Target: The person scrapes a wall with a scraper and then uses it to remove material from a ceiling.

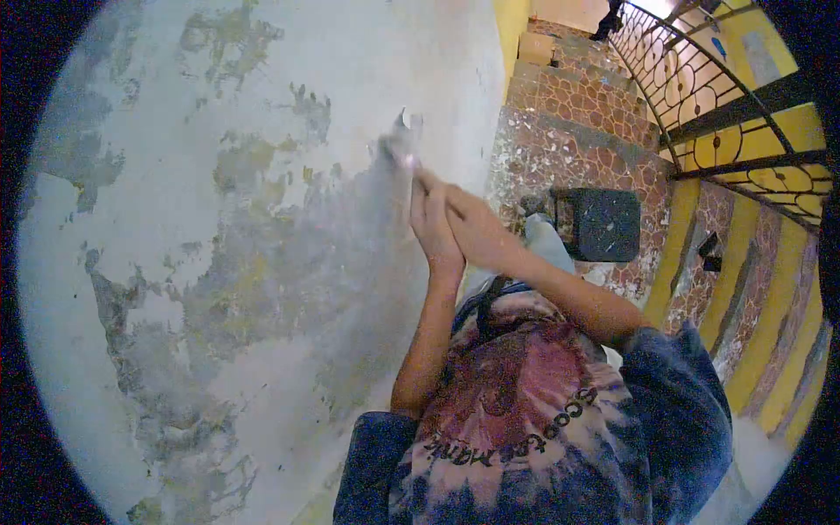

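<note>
**Two bare hands hold a thin metal tool at a patchy wall**

The left hand [437, 233] is closed, with its fingers bent around the lower end of a thin, shiny metal tool [405, 150]. The right hand [479, 226] is closed too and lies against the left one, its fingers reaching to the same tool. The handle is mostly covered by the hands, so I cannot tell its shape. The tool points away from the body, and its far end is at the white and grey wall [262, 350]; this end is blurred, so I cannot tell if it touches.

Around the tool, the wall has grey, greenish and yellowish patches with rough edges. Below the hands is a tie-dyed shirt [525, 394] in dark blue, maroon and pale pink, with dark letters.

To the right of the hands, a black, square-topped stool [605, 226] with white specks stands on the reddish-brown patterned floor [547, 144], which has white bits scattered on it. Farther right are yellow-striped steps [739, 280] and a dark metal railing [744, 105] with curved bars.
</note>
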The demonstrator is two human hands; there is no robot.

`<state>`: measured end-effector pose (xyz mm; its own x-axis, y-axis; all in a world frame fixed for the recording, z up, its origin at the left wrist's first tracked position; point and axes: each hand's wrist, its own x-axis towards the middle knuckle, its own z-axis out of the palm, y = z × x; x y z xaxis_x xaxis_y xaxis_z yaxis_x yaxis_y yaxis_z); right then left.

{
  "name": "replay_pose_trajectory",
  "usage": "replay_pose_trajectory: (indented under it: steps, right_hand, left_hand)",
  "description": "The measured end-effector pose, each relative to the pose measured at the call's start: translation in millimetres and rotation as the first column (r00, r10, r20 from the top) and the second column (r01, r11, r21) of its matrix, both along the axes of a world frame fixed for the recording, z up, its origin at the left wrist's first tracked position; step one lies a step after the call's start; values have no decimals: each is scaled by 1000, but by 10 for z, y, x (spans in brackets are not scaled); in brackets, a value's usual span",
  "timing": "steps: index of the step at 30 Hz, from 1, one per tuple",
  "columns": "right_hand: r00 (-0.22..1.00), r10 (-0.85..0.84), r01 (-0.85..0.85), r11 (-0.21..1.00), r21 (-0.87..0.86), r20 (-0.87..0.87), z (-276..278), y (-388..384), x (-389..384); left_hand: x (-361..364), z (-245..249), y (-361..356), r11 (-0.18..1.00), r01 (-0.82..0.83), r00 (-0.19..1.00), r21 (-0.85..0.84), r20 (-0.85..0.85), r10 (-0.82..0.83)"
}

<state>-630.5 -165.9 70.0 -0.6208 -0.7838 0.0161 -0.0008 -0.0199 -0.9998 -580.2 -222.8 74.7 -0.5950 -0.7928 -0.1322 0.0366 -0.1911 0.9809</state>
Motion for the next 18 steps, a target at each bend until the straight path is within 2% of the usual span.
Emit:
replay_pose_trajectory:
  steps: [1,2,3,4,5,6,7,8,9,11,13,15,16,17,18]
  right_hand:
    - [995,68,-68,998,1,-74,54,141,86]
    - [979,137,-138,990,7,-153,88,208,108]
    - [977,146,-147,989,6,-157,104,212,98]
    - [970,207,-202,978,50,-124,115,222,112]
    - [960,265,-257,962,91,-90,118,213,124]
    - [958,274,-266,960,89,-90,113,165,161]
    - [976,192,-193,981,6,-100,114,98,222]
    - [989,108,-117,990,-75,-104,115,65,262]
    - [987,119,-127,989,-73,-104,126,75,273]
    - [988,113,-113,994,7,-108,161,121,295]
    - [984,123,-124,992,-2,-132,83,170,369]
    - [978,133,-136,991,-5,-159,118,100,336]
    - [984,101,-101,995,5,-145,205,-23,278]
    - [989,70,-68,998,15,-131,310,-80,248]
    - [989,78,-76,997,18,-127,414,-58,241]
  left_hand:
    - [104,10,78,1000,-9,1000,-4,-1,9]
    - [222,-11,165,995,-63,998,78,-15,64]
    - [310,-49,215,980,-114,993,163,-21,119]
    - [402,-106,207,979,-123,992,165,-17,128]
    - [456,-84,160,962,-43,956,-271,269,118]
    - [494,-65,116,773,167,831,-612,509,224]
    - [513,-38,95,776,160,826,-610,513,233]
    - [380,247,84,962,-31,918,-271,373,134]
    - [305,396,80,980,-139,977,146,183,112]
    - [394,257,103,983,-156,964,93,233,131]
    - [460,167,120,987,-157,948,35,285,141]
    - [406,295,159,980,-193,976,-40,97,196]
    - [356,394,123,980,-196,975,-33,104,199]
    - [256,555,14,957,-127,959,-260,214,186]
    - [218,638,-46,884,-27,927,-467,319,198]
